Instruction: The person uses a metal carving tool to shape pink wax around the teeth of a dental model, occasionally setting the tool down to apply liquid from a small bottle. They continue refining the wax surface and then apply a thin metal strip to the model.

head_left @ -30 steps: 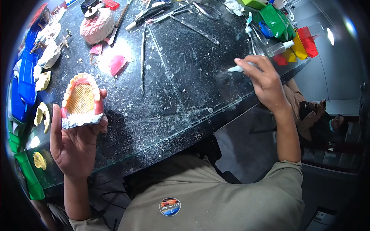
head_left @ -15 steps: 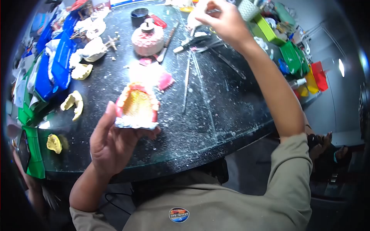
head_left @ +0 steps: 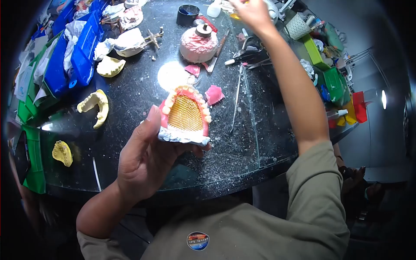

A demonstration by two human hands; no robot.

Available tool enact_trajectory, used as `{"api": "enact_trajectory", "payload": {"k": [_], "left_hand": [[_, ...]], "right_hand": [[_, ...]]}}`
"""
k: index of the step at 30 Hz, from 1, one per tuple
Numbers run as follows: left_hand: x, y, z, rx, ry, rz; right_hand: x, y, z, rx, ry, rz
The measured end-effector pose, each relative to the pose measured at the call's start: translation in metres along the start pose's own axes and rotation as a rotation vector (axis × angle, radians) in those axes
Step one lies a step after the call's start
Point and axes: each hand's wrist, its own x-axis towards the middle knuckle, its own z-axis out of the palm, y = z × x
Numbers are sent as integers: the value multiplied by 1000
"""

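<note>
My left hand (head_left: 143,162) grips the denture model (head_left: 185,117); my right hand (head_left: 251,11) has reached far over the tabletop (head_left: 130,99), its grip I cannot tell.

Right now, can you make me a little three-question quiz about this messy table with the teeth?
1. True or false: the left hand holds the denture model above the dark table.
2. What colour is the mesh in the middle of the denture model: A gold, B blue, C black?
3. Fill in: the right hand reaches toward the table's ____ edge, beyond the pink wax-covered burner.

Key
1. True; its fingers grip the model's plaster base.
2. A.
3. Far. What that hand holds cannot be told.
</note>
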Motion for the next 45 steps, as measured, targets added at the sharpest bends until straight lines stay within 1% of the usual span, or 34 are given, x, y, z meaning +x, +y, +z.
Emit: {"api": "enact_trajectory", "payload": {"k": [1,2,3,4,5,6,7,8,9,13,16,17,20,22,24,26,27,28,29,30,32,35,38,39,42,45], "left_hand": [[0,-1,0,17,-2,1],[-1,-2,0,36,-4,2],[-1,-2,1,56,-7,2],[-3,-4,3,62,18,-12],[-6,-5,5,71,41,-30],[-7,-6,8,81,62,-52],[-7,-7,11,46,90,-66],[-8,-9,13,14,116,-85],[-7,-10,15,-16,141,-106],[-4,-11,1,-27,3,-87],[-4,-7,7,-61,82,-68],[-4,-6,9,-58,111,-65],[-5,-6,8,-99,122,-78],[-6,-5,7,-54,93,-56],[-7,-6,6,-24,86,-48],[-7,-7,7,6,102,-33],[-8,-8,7,29,85,-36],[-7,-9,11,33,114,-35],[-7,-10,16,39,142,-36],[-7,-11,20,49,170,-35],[-7,-13,18,39,139,-62],[-6,-15,15,84,129,-71],[-3,-17,25,103,263,-56],[-3,-17,25,112,257,-50],[-3,-18,25,133,266,-38],[-2,-17,27,150,291,-44]], "right_hand": [[-17,-13,-16,8,-15,-70],[-40,-33,-34,-230,-28,-141],[-66,-50,-45,-283,-177,-30],[-94,-66,-50,-312,-299,37],[-118,-80,-52,-413,-477,130],[-143,-85,-50,-452,-489,66],[-157,-91,-47,-451,-544,108],[-169,-91,-44,-451,-481,94],[-171,-95,-44,-456,-507,122],[-169,-97,-43,-455,-519,170],[-167,-91,-50,-371,-512,189],[-170,-84,-56,-288,-437,63],[-168,-90,-100,10,-447,239],[-182,-79,-135,469,-178,215],[-203,-83,-171,948,65,218],[-233,-77,-202,630,240,71],[-249,-78,-208,495,328,177],[-265,-78,-213,357,414,280],[-281,-73,-217,359,391,324],[-295,-69,-213,389,431,359],[-319,-64,-201,348,516,463],[-337,-63,-180,362,583,490],[-339,-61,-162,388,576,500],[-338,-61,-158,399,577,524],[-336,-61,-152,288,524,512],[-335,-61,-150,264,553,543]]}}
